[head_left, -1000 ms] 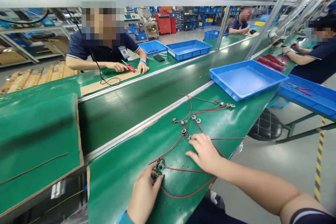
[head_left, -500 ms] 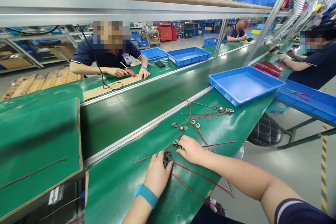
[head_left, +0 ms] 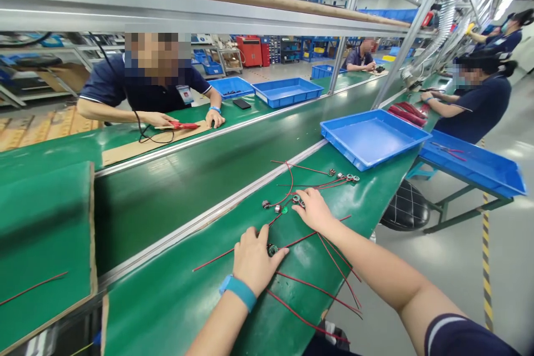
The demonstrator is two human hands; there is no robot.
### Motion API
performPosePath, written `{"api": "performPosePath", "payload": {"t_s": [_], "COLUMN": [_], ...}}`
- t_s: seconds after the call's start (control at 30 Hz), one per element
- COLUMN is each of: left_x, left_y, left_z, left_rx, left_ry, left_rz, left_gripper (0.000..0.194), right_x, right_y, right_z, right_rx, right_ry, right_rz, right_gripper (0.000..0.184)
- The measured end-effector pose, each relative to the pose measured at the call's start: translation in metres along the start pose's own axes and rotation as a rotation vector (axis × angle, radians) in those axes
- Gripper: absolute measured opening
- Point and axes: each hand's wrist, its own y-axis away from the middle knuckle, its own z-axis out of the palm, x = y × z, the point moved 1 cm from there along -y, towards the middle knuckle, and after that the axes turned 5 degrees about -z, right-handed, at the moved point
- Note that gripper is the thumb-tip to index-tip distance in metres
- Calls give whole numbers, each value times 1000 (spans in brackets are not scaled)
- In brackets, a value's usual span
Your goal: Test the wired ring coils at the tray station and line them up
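My left hand, with a teal wristband, rests on the green work surface with its thumb and index finger spread. Between them shows a small round circuit-board part; anything else under the palm is hidden. Farther up, my right hand has its thumb and fingers curled around a small round wired part, mostly covered by the fingertips. A similar ring-shaped part lies against those fingertips. Red wires trail from under both hands toward the near edge. Small metal-sided parts lie just left of my right hand.
More wired round parts lie beyond my hands, before a blue tray. A metal rail borders the sunken green belt. Across it, a co-worker holds a red tool. A black stool stands right.
My right hand has moved away from my left, up to the ring-shaped parts. My left thumb and index finger have spread wider over the parts. The camera view has shifted right.
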Motion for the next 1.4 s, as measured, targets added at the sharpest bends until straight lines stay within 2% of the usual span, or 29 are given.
{"api": "performPosePath", "payload": {"t_s": [0.1,0.23,0.3,0.43,0.57,0.63,0.7,0.8,0.9,0.97,1.03,1.13,1.2,1.3,1.4], "left_x": [5,1,-4,-16,-31,-38,-44,-50,-53,-54,-54,-54,-55,-57,-58], "left_y": [-1,6,10,19,26,29,31,33,37,39,42,45,47,49,49], "left_z": [4,11,14,20,25,26,28,32,37,40,43,45,45,47,51], "left_rx": [-28,-15,-9,-2,51,75,96,129,184,218,238,267,287,314,332], "left_ry": [-32,-45,-27,31,87,108,128,165,203,218,221,219,223,247,291], "left_rz": [39,45,58,90,99,97,96,98,108,119,132,146,157,166,150], "left_gripper": [45,26,24,27,31,30,29,29,37,44,46,42,40,41,40], "right_x": [3,8,11,4,-15,-23,-29,-36,-41,-45,-49,-57,-59,-56,-51], "right_y": [-8,1,12,31,30,20,4,-18,-31,-34,-36,-42,-47,-46,-30], "right_z": [7,8,6,6,7,7,9,17,26,28,23,-5,-38,-109,-186], "right_rx": [-92,-94,-86,-87,-123,-76,-33,-115,-180,-160,-100,61,196,437,620], "right_ry": [-1,-8,-41,-190,-343,-366,-301,-212,-255,-335,-593,-1161,-1333,-1277,-999], "right_rz": [-27,-64,-119,-322,-433,-381,-249,-101,-87,-69,5,104,77,-40,-198], "right_gripper": [31,15,14,18,25,34,35,30,21,19,21,32,38,36,30]}}
